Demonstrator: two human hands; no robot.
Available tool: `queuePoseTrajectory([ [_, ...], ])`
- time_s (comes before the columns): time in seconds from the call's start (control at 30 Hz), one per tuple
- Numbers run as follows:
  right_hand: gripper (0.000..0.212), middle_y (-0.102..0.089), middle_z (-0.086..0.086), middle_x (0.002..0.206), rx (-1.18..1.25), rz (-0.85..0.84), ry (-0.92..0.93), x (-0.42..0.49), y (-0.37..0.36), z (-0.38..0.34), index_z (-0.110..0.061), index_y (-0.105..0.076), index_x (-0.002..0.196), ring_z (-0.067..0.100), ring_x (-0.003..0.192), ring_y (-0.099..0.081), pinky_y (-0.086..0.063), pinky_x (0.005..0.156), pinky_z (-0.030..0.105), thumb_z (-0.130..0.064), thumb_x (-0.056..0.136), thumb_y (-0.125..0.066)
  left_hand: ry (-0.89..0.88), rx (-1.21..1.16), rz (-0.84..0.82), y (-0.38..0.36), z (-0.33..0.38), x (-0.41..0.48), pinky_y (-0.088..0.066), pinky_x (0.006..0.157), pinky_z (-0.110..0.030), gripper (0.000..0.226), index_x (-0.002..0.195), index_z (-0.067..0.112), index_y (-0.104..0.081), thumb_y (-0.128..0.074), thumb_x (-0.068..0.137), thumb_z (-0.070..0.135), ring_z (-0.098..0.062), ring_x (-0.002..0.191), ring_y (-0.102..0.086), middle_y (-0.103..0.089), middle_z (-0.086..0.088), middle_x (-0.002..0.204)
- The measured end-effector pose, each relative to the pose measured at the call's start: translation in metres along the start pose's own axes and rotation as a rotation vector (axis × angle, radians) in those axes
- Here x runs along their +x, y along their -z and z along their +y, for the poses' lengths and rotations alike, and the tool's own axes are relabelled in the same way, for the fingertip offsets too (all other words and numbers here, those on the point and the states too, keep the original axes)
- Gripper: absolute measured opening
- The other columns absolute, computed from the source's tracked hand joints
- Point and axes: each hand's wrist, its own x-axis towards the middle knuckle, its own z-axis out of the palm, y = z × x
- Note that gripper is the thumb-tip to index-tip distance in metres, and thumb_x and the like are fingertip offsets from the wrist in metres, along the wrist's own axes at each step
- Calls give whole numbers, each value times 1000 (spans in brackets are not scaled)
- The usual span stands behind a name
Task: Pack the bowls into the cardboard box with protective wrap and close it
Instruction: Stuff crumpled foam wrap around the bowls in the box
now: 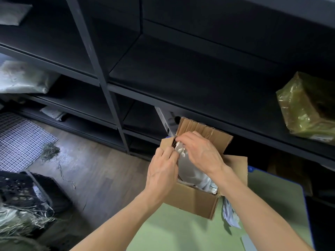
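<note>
Both forearms extended forward; left hand (162,172) and right hand (198,151) close together, fingers curled, pinching.

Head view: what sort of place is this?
Probably a storeroom or packing area: dark metal shelving holds a plastic-wrapped parcel, and an open cardboard box sits on a green worktable.

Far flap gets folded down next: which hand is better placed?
Probably the right hand: it sits directly before the upright far flap; the left hand pinches the wrap at the box's left edge.
</note>
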Motion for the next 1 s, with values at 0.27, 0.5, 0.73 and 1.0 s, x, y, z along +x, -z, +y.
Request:
queuePoseTrajectory([
  [0.27,8,-54,-4,101,13,60,-99,3,-18,-14,-19,-57,99,17,76,-59,-52,55,29,-14,94,-62,-24,28,-1,9,5,0,-33,62,-27,24,94,13,-64,-59,79,-5,-17,74,-31,-56,2,91],
  [0.5,33,-69,0,112,-16,153,-82,-16,-28,-10,-15,-67,119,17,98,-66,-60,73,31,-4,88,-69,-53,132,-100,6,1,1,-40,69,-29,34,121,13,-63,-40,96,13,-15,78,-27,-58,1,119],
  [0.73,50,-67,0,126,-108,120,-90,-33,-29,-14,-14,-68,120,21,113,-60,-56,83,37,-1,72,-73,-79,198,-163,9,4,4,-40,64,-29,31,123,15,-61,-48,95,17,-21,77,-44,-62,2,112],
  [1.0,56,-64,1,126,-142,87,-132,-34,-22,-20,-15,-67,124,25,117,-55,-50,94,43,1,70,-69,-126,194,-177,27,5,-3,-43,61,-27,40,130,15,-57,-59,91,19,-20,80,-49,-64,5,118],
])
